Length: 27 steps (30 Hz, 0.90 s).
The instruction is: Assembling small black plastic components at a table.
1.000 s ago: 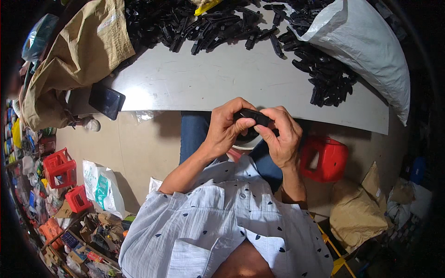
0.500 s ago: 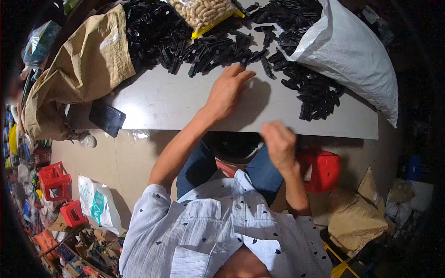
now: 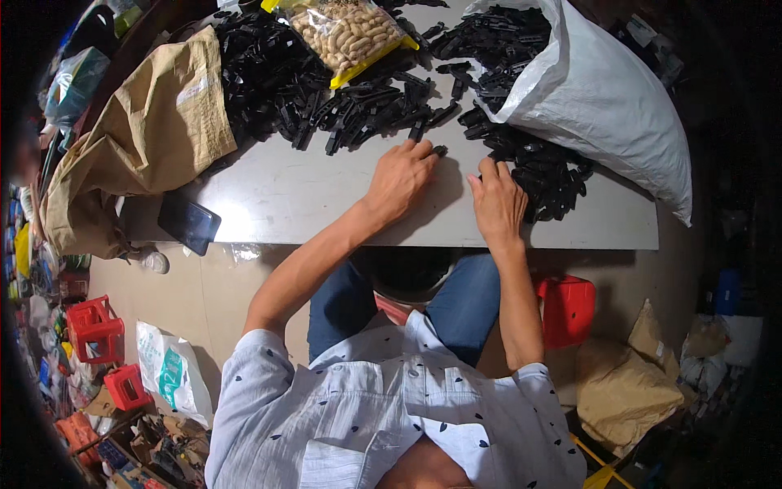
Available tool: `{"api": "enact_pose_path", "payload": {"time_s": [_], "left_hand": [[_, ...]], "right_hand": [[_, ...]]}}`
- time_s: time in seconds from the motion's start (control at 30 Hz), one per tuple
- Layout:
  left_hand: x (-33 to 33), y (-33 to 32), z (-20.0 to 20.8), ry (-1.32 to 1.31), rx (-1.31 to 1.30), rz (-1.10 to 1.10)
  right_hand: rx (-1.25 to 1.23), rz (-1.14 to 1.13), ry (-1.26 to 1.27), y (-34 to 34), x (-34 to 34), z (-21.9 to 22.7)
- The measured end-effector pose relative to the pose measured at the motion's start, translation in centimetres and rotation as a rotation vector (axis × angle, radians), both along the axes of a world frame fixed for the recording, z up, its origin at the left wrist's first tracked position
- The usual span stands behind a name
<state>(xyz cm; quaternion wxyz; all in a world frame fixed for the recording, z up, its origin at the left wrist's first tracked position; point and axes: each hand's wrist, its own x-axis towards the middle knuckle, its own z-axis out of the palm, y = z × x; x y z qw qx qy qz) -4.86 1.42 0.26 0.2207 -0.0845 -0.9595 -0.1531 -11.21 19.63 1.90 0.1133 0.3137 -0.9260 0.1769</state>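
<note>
My left hand (image 3: pixel 401 181) rests at the near edge of the heap of black plastic parts (image 3: pixel 366 110), fingers curled. A small black plastic part (image 3: pixel 441 151) sticks out at its fingertips. My right hand (image 3: pixel 499 204) is at the left edge of a second pile of black plastic parts (image 3: pixel 558 183), thumb and fingers bent downward. Something dark shows between its thumb and forefinger, too small to make out. Both piles lie on a pale grey table (image 3: pixel 301 200); the right one spills out of a white woven sack (image 3: pixel 615 106).
A clear bag of peanuts (image 3: pixel 350 37) lies on the heap. A brown sack (image 3: pixel 147 134) and a dark phone (image 3: pixel 188 222) are at the table's left. Below stand red stools (image 3: pixel 96 328), with another red stool (image 3: pixel 566 310) at the right and a brown bag (image 3: pixel 627 395) beyond it.
My right hand has moved up from the table's front edge to the right pile. My left hand stays near the heap's edge, its fingers more curled. The whole view has shifted slightly.
</note>
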Motion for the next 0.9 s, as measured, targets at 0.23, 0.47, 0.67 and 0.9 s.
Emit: {"api": "enact_pose_path", "payload": {"time_s": [0.23, 0.47, 0.67, 0.9], "left_hand": [[0.6, 0.2, 0.4, 0.058, 0.143, 0.166], [1.3, 0.1, 0.1, 0.041, 0.278, 0.135], [3.1, 0.9, 0.5, -0.064, 1.134, 0.054], [4.6, 2.6, 0.9, -0.187, 1.533, -0.070]], "right_hand": [[-0.005, -0.053, 0.022, -0.4, 0.6, 0.3], [-0.349, 0.162, -0.110, 1.5, 0.3, -1.8], [-1.011, 0.178, -0.786, 1.7, 2.4, -0.7], [-0.995, 0.333, -0.897, 1.8, 4.1, 2.0]]}}
